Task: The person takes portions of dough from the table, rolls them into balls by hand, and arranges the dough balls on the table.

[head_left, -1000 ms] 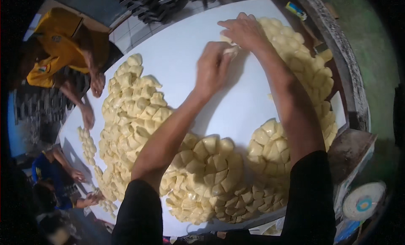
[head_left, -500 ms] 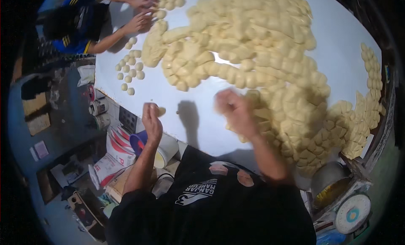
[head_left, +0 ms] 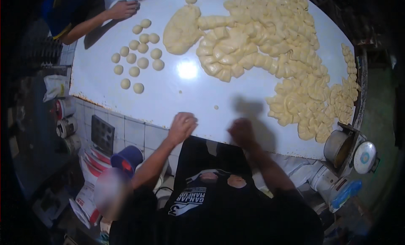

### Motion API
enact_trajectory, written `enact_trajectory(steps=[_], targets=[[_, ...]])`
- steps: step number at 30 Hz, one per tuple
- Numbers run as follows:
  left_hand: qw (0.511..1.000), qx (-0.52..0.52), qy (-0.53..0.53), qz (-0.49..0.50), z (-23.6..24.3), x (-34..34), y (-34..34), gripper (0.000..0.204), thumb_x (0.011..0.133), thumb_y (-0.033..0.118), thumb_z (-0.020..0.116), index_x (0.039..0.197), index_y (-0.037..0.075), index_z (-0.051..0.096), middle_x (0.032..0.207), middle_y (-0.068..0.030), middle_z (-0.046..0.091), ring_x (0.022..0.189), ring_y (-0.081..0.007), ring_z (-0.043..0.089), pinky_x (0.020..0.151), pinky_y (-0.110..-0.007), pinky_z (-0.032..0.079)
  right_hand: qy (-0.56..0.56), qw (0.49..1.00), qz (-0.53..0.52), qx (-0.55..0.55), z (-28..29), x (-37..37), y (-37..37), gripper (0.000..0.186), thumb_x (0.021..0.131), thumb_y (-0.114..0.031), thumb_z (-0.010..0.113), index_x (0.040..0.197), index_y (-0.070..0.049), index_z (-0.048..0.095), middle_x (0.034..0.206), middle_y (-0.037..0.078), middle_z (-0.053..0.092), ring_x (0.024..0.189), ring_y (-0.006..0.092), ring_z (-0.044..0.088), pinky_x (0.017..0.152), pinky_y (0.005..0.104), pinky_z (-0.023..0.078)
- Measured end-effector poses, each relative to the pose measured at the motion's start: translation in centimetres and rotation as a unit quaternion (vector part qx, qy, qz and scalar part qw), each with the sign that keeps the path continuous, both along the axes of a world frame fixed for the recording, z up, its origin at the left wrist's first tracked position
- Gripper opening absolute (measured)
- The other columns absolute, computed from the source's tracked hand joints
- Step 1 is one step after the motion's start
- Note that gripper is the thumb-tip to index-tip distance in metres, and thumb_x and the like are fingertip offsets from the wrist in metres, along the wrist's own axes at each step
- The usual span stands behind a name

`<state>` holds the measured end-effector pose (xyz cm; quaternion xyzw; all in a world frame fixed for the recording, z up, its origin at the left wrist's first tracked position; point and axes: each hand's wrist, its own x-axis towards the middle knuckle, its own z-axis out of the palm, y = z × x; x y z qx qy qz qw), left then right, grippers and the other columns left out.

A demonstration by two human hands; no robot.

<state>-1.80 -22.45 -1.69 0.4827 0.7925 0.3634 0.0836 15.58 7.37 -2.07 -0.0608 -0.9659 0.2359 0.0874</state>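
I've got the left hand (head_left: 182,127) right at the near edge of the white table (head_left: 230,92), fingers bent and drawn close together, back of the hand turned up toward me. Whether it pinches anything, I can't tell from here. And there's the right hand (head_left: 241,133), also at the table's near edge, a short gap away from the left, curled and in shade. I can't make out its fingertips, so I can't call whether it is gripping something or bare.

Between the hands and the table's middle I see a tiny crumb of dough (head_left: 216,107), with a second small bit (head_left: 180,92) farther left. Now the main dough! A great spread of cut dough pieces (head_left: 291,47) runs across the table from its far side to its right end, pieces packed against one another. A smooth slab of dough (head_left: 182,30) lies to the left of that spread, well in from the table's left end. Loose round dough balls (head_left: 143,63) sit scattered on the table's left part, and beyond them a co-worker's hand (head_left: 123,9) rests over the far left of the table.

Off the table's right end I pick up a metal pot (head_left: 337,148) and a scale with a round dial (head_left: 365,157). Below the near edge, to the left, a purple bucket (head_left: 128,157).
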Motion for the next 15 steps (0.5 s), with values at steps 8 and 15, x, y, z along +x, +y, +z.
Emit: enact_trajectory(steps=[8,15], targets=[[0.999,0.044,-0.007,0.025,-0.2,0.1,3.3,0.017,0.09,0.018,0.082,0.092,0.009,0.068,0.097,-0.01,0.066,0.096,-0.0331,0.063,0.085,-0.049,0.048,0.042,0.981,-0.187,0.021,-0.1,-2.5,-4.0,0.032,0.087,-0.036,0.086,0.089,-0.009,0.068,0.1,0.012,0.068,0.1,0.034,0.063,0.086,0.0502,0.047],[0.991,-0.047,-0.053,0.116,1.9,-1.6,8.1,0.015,0.093,0.017,0.079,0.093,0.006,0.068,0.101,-0.0158,0.067,0.102,-0.0375,0.061,0.09,-0.05,0.046,-0.027,0.989,-0.13,0.069,-0.4,-3.5,-1.0,0.035,0.088,-0.035,0.084,0.095,-0.005,0.069,0.101,0.014,0.067,0.1,0.0355,0.063,0.091,0.0502,0.048]])
